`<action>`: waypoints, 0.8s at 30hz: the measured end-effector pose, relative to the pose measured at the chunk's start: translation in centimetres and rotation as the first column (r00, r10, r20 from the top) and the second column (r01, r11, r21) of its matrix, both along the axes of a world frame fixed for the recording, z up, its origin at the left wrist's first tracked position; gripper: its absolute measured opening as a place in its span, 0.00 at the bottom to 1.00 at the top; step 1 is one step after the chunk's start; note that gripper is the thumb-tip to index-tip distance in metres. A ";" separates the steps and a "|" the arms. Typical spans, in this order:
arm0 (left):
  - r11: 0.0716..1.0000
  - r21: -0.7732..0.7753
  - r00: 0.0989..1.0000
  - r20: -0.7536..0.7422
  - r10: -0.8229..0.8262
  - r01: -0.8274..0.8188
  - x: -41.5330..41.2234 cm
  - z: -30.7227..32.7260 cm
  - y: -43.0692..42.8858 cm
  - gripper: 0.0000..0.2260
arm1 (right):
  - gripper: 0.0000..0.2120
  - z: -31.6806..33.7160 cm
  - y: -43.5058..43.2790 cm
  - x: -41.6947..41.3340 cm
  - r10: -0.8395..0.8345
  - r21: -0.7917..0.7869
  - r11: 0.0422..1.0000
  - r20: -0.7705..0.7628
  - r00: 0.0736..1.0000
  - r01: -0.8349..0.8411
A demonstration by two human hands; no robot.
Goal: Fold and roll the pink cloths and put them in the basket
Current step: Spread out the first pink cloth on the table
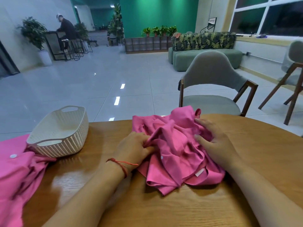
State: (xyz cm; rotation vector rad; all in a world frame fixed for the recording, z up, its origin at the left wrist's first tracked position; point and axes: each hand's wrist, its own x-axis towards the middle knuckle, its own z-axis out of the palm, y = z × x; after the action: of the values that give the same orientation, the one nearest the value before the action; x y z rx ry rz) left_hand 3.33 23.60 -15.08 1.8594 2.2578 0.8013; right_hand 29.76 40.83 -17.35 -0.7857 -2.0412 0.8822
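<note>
A crumpled pink cloth (173, 149) lies in a heap on the round wooden table (164, 208), in front of me. My left hand (134, 148), with a red string on its wrist, pinches a fold at the heap's left side. My right hand (214, 141) rests on the heap's right side with fingers spread and nearly straight. A cream woven basket (60, 133) with nothing in it stands at the table's far left. A second pink cloth (18, 174) with a white snap lies bunched at the left edge, partly under the basket's near corner.
A grey chair with wooden legs (211, 89) stands just beyond the table's far edge. Another chair (293, 69) is at the far right. Shiny tiled floor (98, 82) stretches behind, with a green sofa (203, 53) and a person seated at a far counter (65, 30).
</note>
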 end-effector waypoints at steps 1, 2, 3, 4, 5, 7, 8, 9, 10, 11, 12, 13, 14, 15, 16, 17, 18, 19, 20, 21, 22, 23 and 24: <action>0.999 0.044 0.994 0.110 0.023 -0.028 -0.1 0.5 -0.3 0.07 | 0.28 -0.2 0.3 0.2 -0.047 0.025 0.999 0.012 0.999 0.046; 0.993 0.094 0.974 0.219 0.051 -0.073 0.1 1.4 -0.7 0.07 | 0.28 -0.1 0.6 0.3 -0.091 0.034 0.995 0.012 0.996 0.090; 0.983 0.139 0.945 0.319 0.072 -0.121 0.1 2.3 -1.0 0.08 | 0.27 0.1 1.0 0.6 -0.130 0.039 0.991 0.003 0.991 0.130; 0.971 0.165 0.921 0.377 0.099 -0.172 -0.3 3.1 -1.4 0.10 | 0.26 0.4 1.4 1.0 -0.165 0.035 0.986 -0.008 0.986 0.166; 0.959 0.179 0.902 0.410 0.131 -0.221 -0.9 4.0 -1.8 0.10 | 0.24 0.9 1.8 1.5 -0.196 0.029 0.980 -0.025 0.980 0.197; 0.920 0.214 0.898 0.371 0.234 -0.328 -2.9 5.3 -2.6 0.10 | 0.24 1.7 2.9 2.9 -0.245 0.020 0.969 -0.040 0.969 0.246; 0.899 0.218 0.897 0.325 0.299 -0.379 -4.2 5.5 -2.9 0.09 | 0.24 2.3 3.3 3.7 -0.278 0.022 0.960 -0.028 0.960 0.278; 0.876 0.213 0.884 0.291 0.365 -0.432 -5.1 5.9 -3.4 0.09 | 0.25 2.9 3.6 4.5 -0.318 0.018 0.948 0.003 0.948 0.318; 0.861 0.198 0.868 0.286 0.406 -0.468 -6.0 5.8 -3.6 0.11 | 0.25 3.5 3.9 5.2 -0.352 0.010 0.936 0.042 0.935 0.352; 0.858 0.181 0.851 0.330 0.408 -0.481 -6.3 6.1 -3.8 0.14 | 0.25 4.1 3.9 5.8 -0.385 0.008 0.923 0.088 0.919 0.385; 0.865 0.158 0.830 0.404 0.384 -0.477 -6.7 6.1 -3.9 0.21 | 0.24 4.5 4.0 6.1 -0.408 0.016 0.912 0.131 0.904 0.410; 0.868 0.123 0.802 0.462 0.378 -0.480 -6.8 6.2 -3.8 0.29 | 0.24 4.8 4.0 6.2 -0.415 0.031 0.909 0.163 0.895 0.415; 0.864 0.092 0.782 0.481 0.397 -0.495 -7.0 6.2 -3.8 0.36 | 0.25 5.1 3.8 6.0 -0.406 0.060 0.914 0.182 0.896 0.402; 0.856 0.072 0.776 0.467 0.424 -0.511 -6.9 6.4 -3.7 0.38 | 0.25 5.4 3.5 5.7 -0.385 0.105 0.922 0.196 0.902 0.371; 0.860 0.092 0.794 0.442 0.417 -0.502 -6.7 6.5 -3.5 0.37 | 0.25 5.6 3.2 5.4 -0.355 0.161 0.932 0.213 0.910 0.325; 0.883 0.117 0.827 0.423 0.370 -0.455 -6.3 6.6 -3.3 0.34 | 0.24 5.9 2.8 5.0 -0.312 0.217 0.940 0.249 0.917 0.261; 0.921 0.130 0.867 0.408 0.287 -0.366 -5.9 6.5 -3.2 0.29 | 0.23 6.0 2.5 4.6 -0.258 0.261 0.948 0.297 0.919 0.182; 0.961 0.109 0.907 0.372 0.198 -0.255 -5.2 6.5 -3.2 0.24 | 0.23 6.2 2.1 4.3 -0.204 0.296 0.951 0.361 0.910 0.096; 0.989 0.035 0.938 0.323 0.124 -0.143 -4.5 6.3 -3.3 0.21 | 0.25 6.3 1.9 4.0 -0.163 0.318 0.948 0.436 0.885 0.018; 0.996 -0.084 0.964 0.257 0.062 -0.041 -3.9 5.9 -3.3 0.23 | 0.29 6.3 1.8 3.8 -0.144 0.323 0.946 0.509 0.849 -0.033; 0.977 -0.212 0.984 0.179 0.012 0.027 -3.7 5.3 -3.3 0.31 | 0.34 6.2 1.8 3.6 -0.148 0.318 0.947 0.571 0.808 -0.051; 0.946 -0.323 0.997 0.073 -0.013 0.036 -3.5 4.4 -3.1 0.39 | 0.38 6.0 2.0 3.5 -0.172 0.310 0.950 0.620 0.765 -0.038; 0.920 -0.391 0.999 -0.033 -0.019 0.005 -3.3 3.5 -3.0 0.46 | 0.41 5.7 2.3 3.5 -0.202 0.296 0.955 0.657 0.727 -0.002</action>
State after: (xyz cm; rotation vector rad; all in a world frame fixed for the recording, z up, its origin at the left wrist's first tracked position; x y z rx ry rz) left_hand 0.05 20.62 -11.61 1.7054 2.2188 0.2820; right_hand 33.27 43.16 -11.64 -1.1678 -2.6475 0.2124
